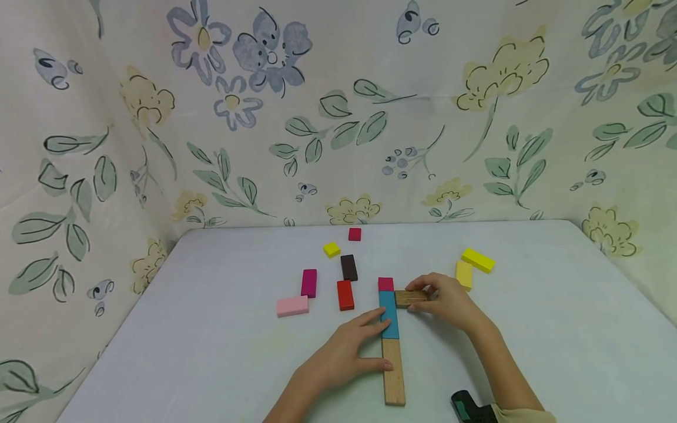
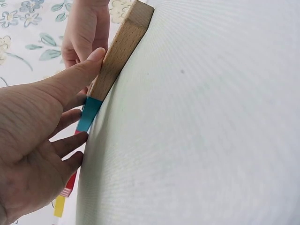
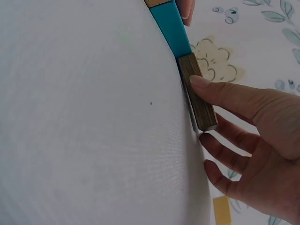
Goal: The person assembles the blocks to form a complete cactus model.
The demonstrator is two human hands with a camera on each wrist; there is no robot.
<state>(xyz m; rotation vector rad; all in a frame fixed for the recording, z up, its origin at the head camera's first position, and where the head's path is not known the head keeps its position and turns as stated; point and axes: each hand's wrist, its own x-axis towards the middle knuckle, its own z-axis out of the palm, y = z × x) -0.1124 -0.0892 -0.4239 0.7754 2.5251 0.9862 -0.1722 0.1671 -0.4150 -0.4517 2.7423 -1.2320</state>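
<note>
On the white table a row of blocks runs away from the person: a long light wooden block [image 1: 394, 382] nearest, then a blue block [image 1: 389, 329], then a small crimson block [image 1: 385, 284] at the far end. My left hand [image 1: 346, 351] rests along the row's left side, its thumb on the wooden block and fingertips on the blue one. Between thumb and fingers my right hand [image 1: 449, 302] pinches a dark brown wooden block [image 1: 407, 299]. That block lies crosswise, its left end against the blue block's right side, as the right wrist view also shows.
Left of the row lie a red block [image 1: 345, 295], a black block [image 1: 349, 267], a magenta block [image 1: 309, 283] and a pink block [image 1: 292, 306]. Farther back are a small yellow block [image 1: 332, 249] and a red block [image 1: 355, 234]. Two yellow blocks [image 1: 478, 260] touch beyond the right hand.
</note>
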